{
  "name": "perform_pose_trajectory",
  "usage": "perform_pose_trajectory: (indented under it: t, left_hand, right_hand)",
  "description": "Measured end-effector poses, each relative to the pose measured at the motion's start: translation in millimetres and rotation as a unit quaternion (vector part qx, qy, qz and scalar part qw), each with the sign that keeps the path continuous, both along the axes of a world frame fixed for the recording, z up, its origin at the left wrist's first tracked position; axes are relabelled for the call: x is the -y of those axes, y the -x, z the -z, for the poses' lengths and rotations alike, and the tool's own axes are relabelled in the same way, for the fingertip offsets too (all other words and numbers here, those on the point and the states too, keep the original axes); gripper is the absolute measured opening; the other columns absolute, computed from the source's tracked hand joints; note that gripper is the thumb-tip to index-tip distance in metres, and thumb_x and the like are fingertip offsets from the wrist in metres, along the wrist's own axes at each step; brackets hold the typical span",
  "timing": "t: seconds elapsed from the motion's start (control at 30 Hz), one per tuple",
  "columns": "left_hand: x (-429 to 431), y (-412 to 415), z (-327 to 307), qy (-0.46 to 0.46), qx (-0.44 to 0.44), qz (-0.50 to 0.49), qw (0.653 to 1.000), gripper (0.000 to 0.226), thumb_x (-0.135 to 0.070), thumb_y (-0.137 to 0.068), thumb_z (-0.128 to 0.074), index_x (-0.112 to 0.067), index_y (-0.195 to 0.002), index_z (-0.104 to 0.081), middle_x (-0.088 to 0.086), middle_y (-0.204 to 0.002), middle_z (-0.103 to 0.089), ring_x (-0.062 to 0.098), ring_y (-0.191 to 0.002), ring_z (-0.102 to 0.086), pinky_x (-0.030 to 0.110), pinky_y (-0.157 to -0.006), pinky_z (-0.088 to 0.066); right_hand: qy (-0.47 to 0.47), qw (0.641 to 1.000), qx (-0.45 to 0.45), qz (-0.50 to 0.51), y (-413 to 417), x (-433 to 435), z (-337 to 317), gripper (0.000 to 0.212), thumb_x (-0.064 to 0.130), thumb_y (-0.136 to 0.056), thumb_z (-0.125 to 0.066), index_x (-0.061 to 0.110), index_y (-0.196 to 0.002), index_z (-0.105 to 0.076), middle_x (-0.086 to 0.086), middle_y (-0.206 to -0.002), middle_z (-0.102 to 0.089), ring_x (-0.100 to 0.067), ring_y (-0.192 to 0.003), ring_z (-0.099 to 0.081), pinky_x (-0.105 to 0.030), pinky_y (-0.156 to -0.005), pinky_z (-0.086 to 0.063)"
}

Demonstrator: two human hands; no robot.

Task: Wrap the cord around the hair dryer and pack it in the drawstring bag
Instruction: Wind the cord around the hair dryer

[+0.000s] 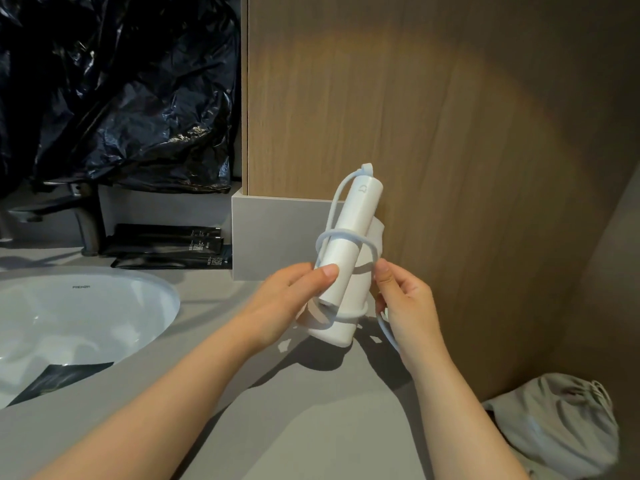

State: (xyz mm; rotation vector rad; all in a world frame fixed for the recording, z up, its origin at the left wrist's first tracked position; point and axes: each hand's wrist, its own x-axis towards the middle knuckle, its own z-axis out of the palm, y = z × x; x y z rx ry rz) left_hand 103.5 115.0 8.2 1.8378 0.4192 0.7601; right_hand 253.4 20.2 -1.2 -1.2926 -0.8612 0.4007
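Head camera looked down on a grey counter with a white sink at left and a grey drawstring bag lying at right. Above the counter, the left hand gripped a white folded hair dryer, while the right hand pinched its cord, looped round the body

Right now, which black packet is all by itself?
The black packet lying at the near rim of the sink. The other packets are stacked together at the back, beside the tap.
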Motion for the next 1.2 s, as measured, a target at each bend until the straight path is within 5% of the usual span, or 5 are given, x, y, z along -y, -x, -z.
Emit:
perform_pose_trajectory:
  t: [0.2, 0.5, 0.77, 0.9, 1.2]
  left_hand:
    - [11, -11, 5, -0.008, 0.065, -0.050, 0.997, 0.032, -0.051, -0.081, -0.063, -0.020, -0.082, -0.059, -0.014, -0.065, -0.061, -0.005, -0.054, -0.056, 0.008, -0.049, -0.039]
    - [-16, 4, 1, 0.120, 0.119, -0.033, 0.985, 0.078, -0.062, -0.063, -0.067, 0.005, -0.102, -0.064, 0.016, -0.089, -0.065, 0.029, -0.083, -0.062, 0.042, -0.079, -0.047]
    - [-17, 2, -1, 0.220, 0.149, -0.063, 0.962, 0.050, -0.054, -0.077, -0.067, -0.013, -0.107, -0.069, 0.015, -0.103, -0.073, 0.029, -0.091, -0.071, 0.043, -0.079, -0.057]
    - [-13, -1, -2, 0.276, 0.192, -0.014, 0.942, 0.047, -0.051, -0.083, -0.057, -0.018, -0.114, -0.066, 0.014, -0.109, -0.072, 0.029, -0.094, -0.070, 0.042, -0.072, -0.058]
    - [-20, -3, 7, -0.057, 0.107, -0.215, 0.969, 0.040, -0.039, -0.097, -0.052, -0.006, -0.077, -0.060, -0.008, -0.062, -0.057, 0.014, -0.063, -0.053, 0.054, -0.068, -0.055]
  right_hand:
    - [-0.029, 1.000, -0.008, 0.010, 4, -2, 1, 0.021, 0.029, -0.089, -0.062, 0.020, -0.106, -0.069, 0.010, -0.092, -0.073, 0.005, -0.073, -0.067, -0.008, -0.057, -0.049]
    - [0.053, 0.992, 0.090, -0.076, 5, 7, -4, 0.039, 0.042, -0.083, -0.058, 0.028, -0.120, -0.063, 0.016, -0.104, -0.070, 0.004, -0.071, -0.063, -0.010, -0.060, -0.049]
    - [0.054, 0.990, 0.085, -0.099, 0, 12, -3, 0.060, 0.041, -0.070, -0.068, 0.025, -0.127, -0.060, 0.016, -0.115, -0.069, -0.002, -0.103, -0.066, -0.020, -0.076, -0.056]
    - [0.027, 0.992, 0.061, -0.107, 2, 13, -8, 0.048, 0.039, -0.071, -0.064, 0.024, -0.117, -0.063, 0.016, -0.103, -0.072, 0.006, -0.092, -0.066, -0.009, -0.070, -0.054]
    - [-0.031, 0.995, 0.000, -0.099, 3, 12, -6, 0.052, 0.030, -0.072, -0.067, 0.016, -0.123, -0.062, 0.007, -0.114, -0.071, -0.002, -0.100, -0.067, -0.012, -0.069, -0.053]
